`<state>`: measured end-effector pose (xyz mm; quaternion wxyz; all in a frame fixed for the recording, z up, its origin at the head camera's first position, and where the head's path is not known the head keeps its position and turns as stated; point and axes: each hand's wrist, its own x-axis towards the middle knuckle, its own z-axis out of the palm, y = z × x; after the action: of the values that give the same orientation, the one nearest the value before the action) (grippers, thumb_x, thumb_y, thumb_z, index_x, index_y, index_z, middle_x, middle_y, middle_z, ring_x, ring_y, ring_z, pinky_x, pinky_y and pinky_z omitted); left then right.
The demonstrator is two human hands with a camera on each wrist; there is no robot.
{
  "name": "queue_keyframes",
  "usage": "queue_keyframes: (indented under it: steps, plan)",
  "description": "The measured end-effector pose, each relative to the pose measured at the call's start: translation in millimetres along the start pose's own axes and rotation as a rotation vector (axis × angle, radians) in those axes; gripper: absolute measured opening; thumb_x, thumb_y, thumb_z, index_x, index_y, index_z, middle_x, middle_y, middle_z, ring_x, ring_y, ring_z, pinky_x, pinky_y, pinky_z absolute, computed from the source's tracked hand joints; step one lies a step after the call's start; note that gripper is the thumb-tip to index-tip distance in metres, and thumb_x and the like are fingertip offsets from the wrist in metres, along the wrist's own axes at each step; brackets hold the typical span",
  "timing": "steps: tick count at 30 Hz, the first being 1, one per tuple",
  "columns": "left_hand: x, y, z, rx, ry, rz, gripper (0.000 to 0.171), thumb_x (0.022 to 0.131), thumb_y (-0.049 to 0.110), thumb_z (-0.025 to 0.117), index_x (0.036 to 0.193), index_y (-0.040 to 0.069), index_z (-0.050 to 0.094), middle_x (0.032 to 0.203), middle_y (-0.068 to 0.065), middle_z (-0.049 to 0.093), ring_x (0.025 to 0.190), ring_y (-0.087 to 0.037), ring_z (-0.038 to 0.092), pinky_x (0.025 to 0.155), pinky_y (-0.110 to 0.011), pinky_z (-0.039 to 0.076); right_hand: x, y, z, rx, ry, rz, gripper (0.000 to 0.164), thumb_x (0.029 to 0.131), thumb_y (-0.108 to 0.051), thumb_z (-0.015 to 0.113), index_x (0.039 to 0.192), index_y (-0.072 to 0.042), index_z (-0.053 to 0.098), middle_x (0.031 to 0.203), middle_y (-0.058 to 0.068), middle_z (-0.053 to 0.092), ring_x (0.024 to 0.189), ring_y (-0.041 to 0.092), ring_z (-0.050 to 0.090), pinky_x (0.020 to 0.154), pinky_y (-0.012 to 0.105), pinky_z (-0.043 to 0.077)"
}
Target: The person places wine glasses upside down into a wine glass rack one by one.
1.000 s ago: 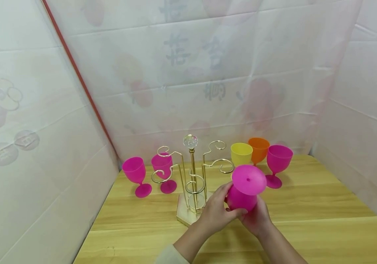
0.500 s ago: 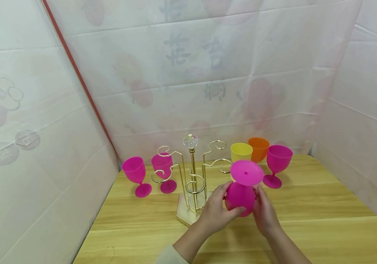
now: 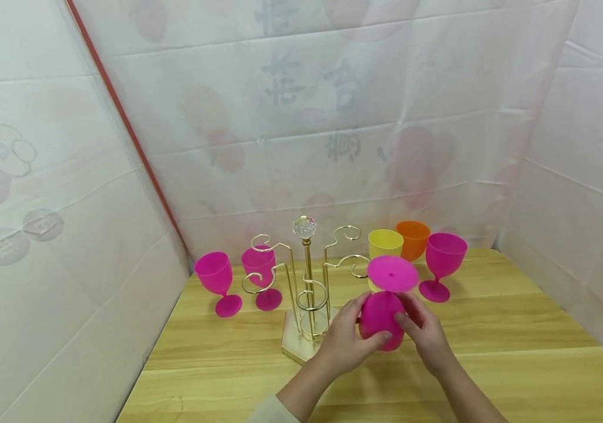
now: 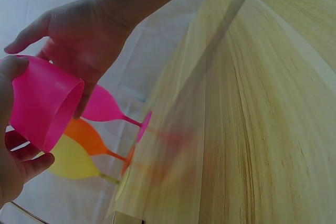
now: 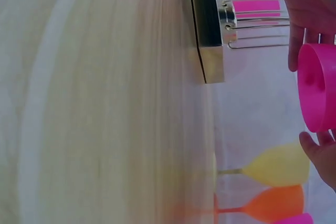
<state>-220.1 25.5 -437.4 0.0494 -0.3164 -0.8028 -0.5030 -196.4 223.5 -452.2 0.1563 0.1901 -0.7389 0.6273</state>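
A pink plastic goblet (image 3: 380, 320) is held upside down above the table, its round foot uppermost and its open rim facing down. My left hand (image 3: 347, 338) grips the bowl from the left, thumb across its near side. On the right side of the same bowl my right hand (image 3: 428, 335) has its thumb on the near face and its fingers behind. The left wrist view shows the goblet's bowl (image 4: 44, 100) between both hands. Close by on the left is a gold wire goblet rack (image 3: 309, 294) with curled hooks and a clear ball on top.
Behind the hands stand upright a yellow goblet (image 3: 386, 242), an orange goblet (image 3: 413, 238) and a pink goblet (image 3: 446, 252). Two more upright pink goblets stand left of the rack, the outer goblet (image 3: 214, 273) and the inner goblet (image 3: 268, 299). White sheeting (image 3: 301, 117) encloses the wooden table (image 3: 201, 376).
My right hand has moved from beneath the goblet to its right side, bringing its thumb onto the bowl. The inverted goblet has tilted slightly and shifted a little left. The left hand stays nearly still.
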Motion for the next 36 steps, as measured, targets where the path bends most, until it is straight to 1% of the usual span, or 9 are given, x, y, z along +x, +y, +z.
queue_keyframes:
  steps: [3,9,15,19,23,27,30,34,36]
  plan:
    - [-0.3,-0.8,0.2,0.003,-0.002,-0.001,0.076,0.088,0.047,0.070,0.149,0.015,0.040,0.131,0.006,0.057,0.112,-0.006,0.054,0.088,-0.022,0.053,1,-2,0,-0.006,-0.031,0.009,0.049,0.100,-0.003,0.048,0.148,-0.001,0.036,0.133,-0.011,0.056,0.116,0.003,0.057,0.091,0.020,0.053]
    - [-0.2,-2.1,0.9,0.032,-0.001,-0.017,0.075,0.088,0.049,0.068,0.150,0.019,0.039,0.131,0.005,0.058,0.109,-0.006,0.055,0.084,-0.022,0.053,2,-6,2,-0.002,-0.065,0.012,0.055,0.097,0.000,0.054,0.148,0.003,0.034,0.131,-0.013,0.056,0.113,0.004,0.060,0.089,0.021,0.055]
    - [-0.1,-2.5,1.3,0.011,-0.007,-0.044,0.076,0.089,0.052,0.066,0.151,0.019,0.037,0.136,0.004,0.056,0.112,-0.007,0.055,0.084,-0.021,0.053,2,-7,3,-0.039,-0.021,0.065,0.057,0.096,-0.004,0.057,0.149,-0.001,0.035,0.131,-0.014,0.054,0.111,0.002,0.060,0.086,0.021,0.055]
    - [0.4,-2.3,1.1,-0.007,-0.006,-0.042,0.076,0.090,0.054,0.063,0.151,0.020,0.036,0.139,0.004,0.053,0.114,-0.007,0.055,0.085,-0.021,0.053,4,-4,2,-0.074,0.009,0.099,0.057,0.097,-0.008,0.058,0.149,-0.003,0.036,0.130,-0.009,0.054,0.108,0.001,0.060,0.085,0.021,0.056]
    - [1.7,-2.5,0.5,-0.001,0.004,-0.019,0.075,0.092,0.054,0.061,0.152,0.018,0.035,0.143,0.003,0.051,0.118,-0.009,0.054,0.091,-0.025,0.053,6,-3,1,-0.094,0.017,0.109,0.056,0.097,-0.010,0.059,0.149,-0.004,0.037,0.129,-0.003,0.056,0.108,0.002,0.061,0.085,0.022,0.056]
    - [3.7,-2.7,0.2,0.005,0.017,-0.011,0.074,0.093,0.052,0.060,0.153,0.019,0.033,0.145,0.004,0.048,0.121,-0.010,0.052,0.096,-0.029,0.052,11,-4,1,-0.118,0.019,0.121,0.057,0.097,-0.014,0.060,0.149,-0.006,0.037,0.133,0.008,0.055,0.109,0.000,0.059,0.084,0.022,0.057]
    - [6.1,-2.4,0.1,-0.007,0.033,-0.014,0.072,0.093,0.051,0.060,0.153,0.021,0.032,0.144,0.005,0.047,0.118,-0.009,0.051,0.095,-0.028,0.052,16,-4,1,-0.129,0.016,0.130,0.057,0.098,-0.015,0.060,0.149,-0.007,0.037,0.136,0.017,0.052,0.109,-0.002,0.057,0.084,0.022,0.056]
    - [10.5,-1.6,-0.1,-0.042,0.067,-0.016,0.069,0.095,0.048,0.059,0.152,0.020,0.033,0.145,0.004,0.047,0.118,-0.009,0.052,0.094,-0.026,0.052,27,-6,0,-0.151,0.007,0.109,0.057,0.098,-0.015,0.060,0.149,-0.005,0.038,0.137,0.020,0.052,0.109,-0.001,0.056,0.083,0.023,0.056]
    - [12.8,-1.1,-0.4,-0.062,0.081,-0.018,0.068,0.096,0.048,0.058,0.152,0.020,0.033,0.145,0.004,0.046,0.120,-0.010,0.052,0.096,-0.026,0.052,34,-7,-1,-0.163,0.004,0.090,0.056,0.097,-0.015,0.060,0.148,-0.005,0.039,0.136,0.020,0.053,0.110,0.002,0.058,0.083,0.024,0.057]
